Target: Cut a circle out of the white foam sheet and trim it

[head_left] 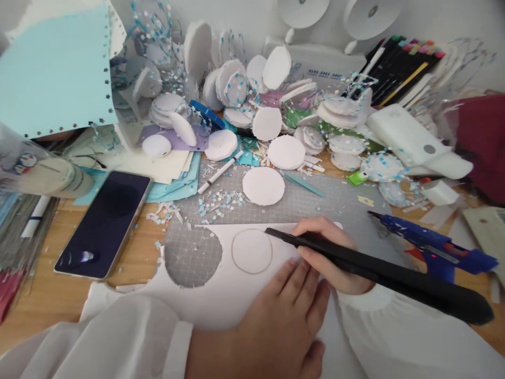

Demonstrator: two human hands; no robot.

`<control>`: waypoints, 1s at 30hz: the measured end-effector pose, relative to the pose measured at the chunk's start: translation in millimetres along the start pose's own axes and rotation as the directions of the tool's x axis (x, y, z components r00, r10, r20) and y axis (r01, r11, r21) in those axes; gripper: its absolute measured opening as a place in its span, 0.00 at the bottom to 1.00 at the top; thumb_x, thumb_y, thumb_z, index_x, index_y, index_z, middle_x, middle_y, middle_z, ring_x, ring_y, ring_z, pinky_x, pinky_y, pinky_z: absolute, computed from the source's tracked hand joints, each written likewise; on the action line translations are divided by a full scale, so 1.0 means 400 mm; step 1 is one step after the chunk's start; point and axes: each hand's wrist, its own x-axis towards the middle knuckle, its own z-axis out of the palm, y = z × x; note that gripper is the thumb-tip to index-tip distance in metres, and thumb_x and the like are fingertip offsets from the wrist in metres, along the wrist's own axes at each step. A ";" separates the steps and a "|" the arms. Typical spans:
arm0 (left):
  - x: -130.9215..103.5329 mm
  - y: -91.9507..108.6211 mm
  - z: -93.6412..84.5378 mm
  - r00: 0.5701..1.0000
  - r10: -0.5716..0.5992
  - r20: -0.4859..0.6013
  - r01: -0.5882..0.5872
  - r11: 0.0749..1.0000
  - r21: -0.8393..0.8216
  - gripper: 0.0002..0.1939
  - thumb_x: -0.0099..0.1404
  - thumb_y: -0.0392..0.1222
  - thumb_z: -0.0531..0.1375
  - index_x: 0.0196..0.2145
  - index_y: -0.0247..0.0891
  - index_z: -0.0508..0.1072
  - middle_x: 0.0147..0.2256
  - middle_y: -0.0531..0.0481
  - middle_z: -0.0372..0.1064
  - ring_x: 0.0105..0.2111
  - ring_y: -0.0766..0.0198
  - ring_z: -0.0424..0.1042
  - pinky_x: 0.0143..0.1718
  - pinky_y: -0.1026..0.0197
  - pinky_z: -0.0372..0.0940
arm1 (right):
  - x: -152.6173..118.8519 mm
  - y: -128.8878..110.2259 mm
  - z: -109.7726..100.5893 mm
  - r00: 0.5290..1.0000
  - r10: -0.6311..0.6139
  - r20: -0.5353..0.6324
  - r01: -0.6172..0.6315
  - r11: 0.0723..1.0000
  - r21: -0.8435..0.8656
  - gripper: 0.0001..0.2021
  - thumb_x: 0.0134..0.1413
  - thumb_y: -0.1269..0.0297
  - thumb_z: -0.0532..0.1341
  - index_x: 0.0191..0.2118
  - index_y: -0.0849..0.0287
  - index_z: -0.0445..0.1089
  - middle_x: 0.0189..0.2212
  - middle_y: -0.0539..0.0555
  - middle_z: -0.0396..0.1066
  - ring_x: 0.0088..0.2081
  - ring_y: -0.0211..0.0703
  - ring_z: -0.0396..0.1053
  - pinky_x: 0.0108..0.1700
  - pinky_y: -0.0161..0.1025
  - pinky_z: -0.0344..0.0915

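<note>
Pinched between the fingers of the right hand, a long black tool has its tip at the drawn circle on a white sheet; the left hand lies flat on that sheet, gripping nothing. Clutter hems the sheet: a blue glue gun just beyond the tool, a phone leftward, white discs and confetti ahead.

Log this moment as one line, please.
left hand: resting on white sheet | right hand: gripping black utility knife | knife tip: near drawn circle | sheet: over grey cutting mat
</note>
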 end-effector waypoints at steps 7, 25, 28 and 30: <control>0.000 0.003 -0.005 1.000 -0.002 0.002 0.002 1.000 0.001 0.32 0.67 0.51 0.46 0.61 0.25 0.56 0.60 0.32 0.56 0.62 0.43 0.51 0.63 0.49 0.28 | -0.001 0.009 0.006 0.992 -0.117 0.053 0.115 0.993 0.035 0.13 0.52 0.76 0.55 0.43 0.56 0.63 0.31 0.50 0.66 0.32 0.39 0.66 0.34 0.37 0.64; 0.000 0.002 -0.013 1.000 -0.006 0.025 0.006 1.000 -0.004 0.31 0.67 0.52 0.46 0.59 0.26 0.59 0.58 0.34 0.60 0.61 0.43 0.54 0.63 0.48 0.29 | 0.003 0.003 0.024 0.967 -0.243 -0.079 0.233 0.965 -0.118 0.13 0.52 0.73 0.54 0.44 0.54 0.64 0.24 0.52 0.66 0.28 0.45 0.68 0.27 0.40 0.66; -0.002 0.002 -0.012 1.000 -0.002 0.011 0.002 1.000 0.002 0.31 0.67 0.52 0.45 0.59 0.26 0.59 0.58 0.34 0.60 0.61 0.43 0.54 0.63 0.48 0.30 | 0.008 -0.014 0.021 0.968 -0.240 -0.065 0.226 0.959 -0.172 0.14 0.51 0.73 0.54 0.44 0.52 0.63 0.23 0.51 0.66 0.27 0.45 0.68 0.26 0.41 0.66; -0.003 0.003 -0.012 1.000 0.000 0.005 0.000 1.000 0.003 0.30 0.67 0.52 0.45 0.58 0.26 0.60 0.57 0.34 0.61 0.60 0.43 0.55 0.63 0.48 0.31 | 0.010 -0.028 0.022 0.972 -0.227 -0.064 0.211 0.958 -0.196 0.15 0.50 0.73 0.54 0.44 0.50 0.63 0.24 0.51 0.67 0.26 0.45 0.68 0.26 0.42 0.67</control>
